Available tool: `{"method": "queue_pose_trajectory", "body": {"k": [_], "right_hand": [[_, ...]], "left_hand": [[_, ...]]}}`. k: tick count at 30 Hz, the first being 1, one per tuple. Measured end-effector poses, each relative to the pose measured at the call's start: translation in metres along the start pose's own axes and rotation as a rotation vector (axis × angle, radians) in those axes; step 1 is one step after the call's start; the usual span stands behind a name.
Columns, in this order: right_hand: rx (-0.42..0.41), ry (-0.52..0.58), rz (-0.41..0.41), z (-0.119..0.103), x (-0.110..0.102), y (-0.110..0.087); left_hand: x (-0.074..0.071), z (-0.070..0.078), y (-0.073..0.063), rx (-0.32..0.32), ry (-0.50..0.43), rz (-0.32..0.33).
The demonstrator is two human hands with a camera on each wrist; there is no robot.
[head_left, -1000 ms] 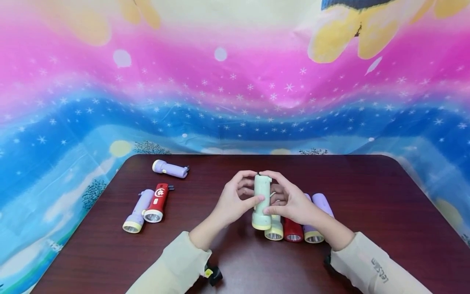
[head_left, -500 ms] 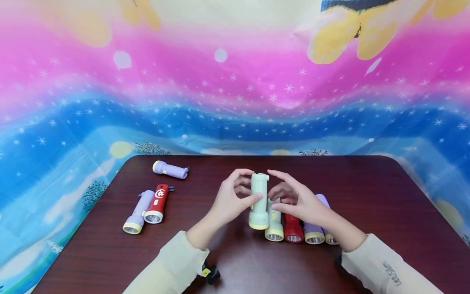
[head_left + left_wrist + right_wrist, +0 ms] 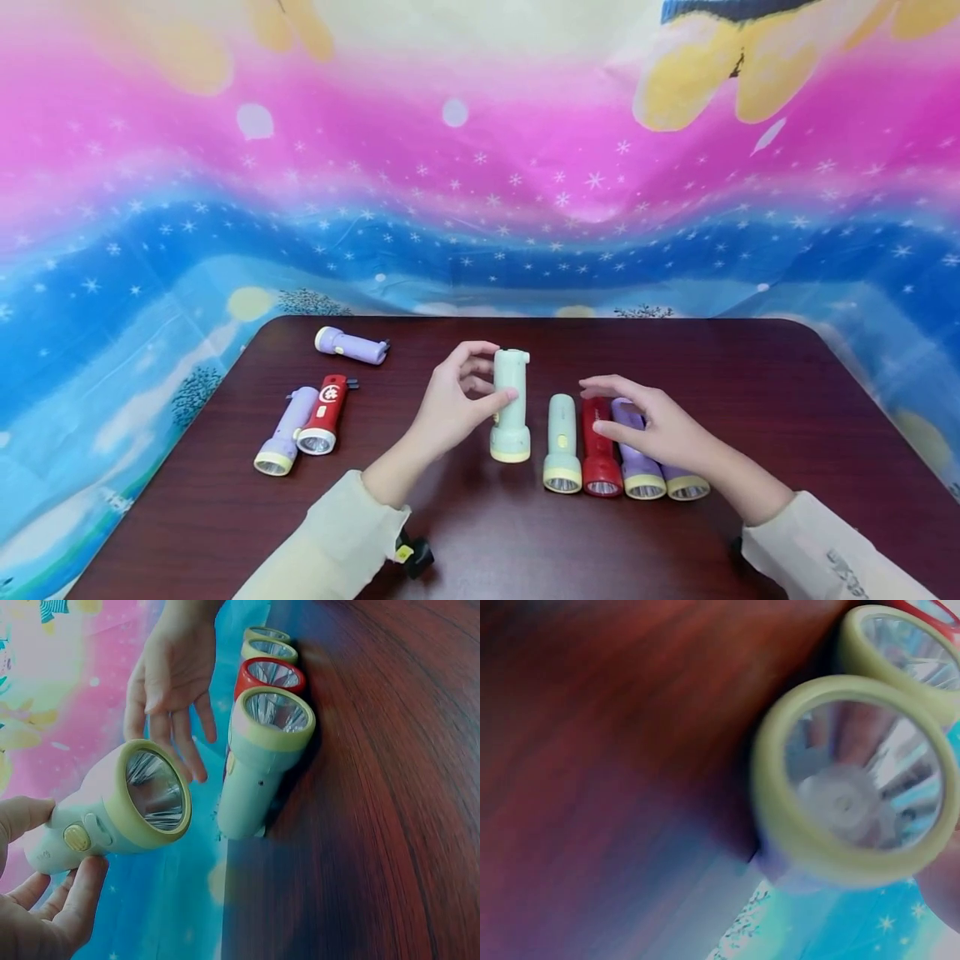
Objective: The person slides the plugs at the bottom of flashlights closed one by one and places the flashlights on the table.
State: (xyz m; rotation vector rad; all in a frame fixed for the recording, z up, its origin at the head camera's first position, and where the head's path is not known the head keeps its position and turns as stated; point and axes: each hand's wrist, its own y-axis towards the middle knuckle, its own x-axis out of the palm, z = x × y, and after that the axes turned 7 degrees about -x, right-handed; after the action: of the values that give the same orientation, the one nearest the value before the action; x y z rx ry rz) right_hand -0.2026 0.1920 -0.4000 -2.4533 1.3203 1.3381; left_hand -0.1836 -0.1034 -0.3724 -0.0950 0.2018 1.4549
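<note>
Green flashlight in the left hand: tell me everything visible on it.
The green flashlight looks like smooth plastic: pale green body, yellow rim around a shiny, apparently unlit reflector, ribbed yellow button on the side, small nub at the tail. It appears raised over the table, tail up, lens end toward the person, held between the left hand's thumb and fingers.

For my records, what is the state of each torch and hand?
Left hand, gripping
Right hand, empty
Held green torch, unlit
Lying green torch, unlit
Right red torch, unlit
Right purple torches, unlit
Left red torch, unlit, prongs out
Left purple torch, unlit
Back purple torch, lying, lamp hidden
</note>
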Motion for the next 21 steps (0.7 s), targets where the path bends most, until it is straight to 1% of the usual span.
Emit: {"method": "queue_pose_trajectory", "body": {"k": [3, 7, 12, 16, 21], "right_hand": [[-0.026, -0.056, 0.002, 0.004, -0.003, -0.006], [-0.048, -0.099, 0.000, 0.008, -0.006, -0.012], [-0.036, -0.190, -0.024, 0.010, -0.008, -0.018], [-0.046, -0.263, -0.052, 0.011, -0.008, -0.020], [-0.054, -0.296, -0.076, 0.013, -0.006, -0.022]], "left_hand": [[-0.004, -0.001, 0.000, 0.005, 0.016, 0.009], [-0.009, -0.003, -0.002, 0.002, 0.036, 0.019], [-0.014, -0.004, -0.003, -0.006, 0.059, 0.030], [-0.016, -0.007, -0.003, -0.012, 0.079, 0.030], [-0.018, -0.012, -0.001, -0.032, 0.122, 0.044]]}}
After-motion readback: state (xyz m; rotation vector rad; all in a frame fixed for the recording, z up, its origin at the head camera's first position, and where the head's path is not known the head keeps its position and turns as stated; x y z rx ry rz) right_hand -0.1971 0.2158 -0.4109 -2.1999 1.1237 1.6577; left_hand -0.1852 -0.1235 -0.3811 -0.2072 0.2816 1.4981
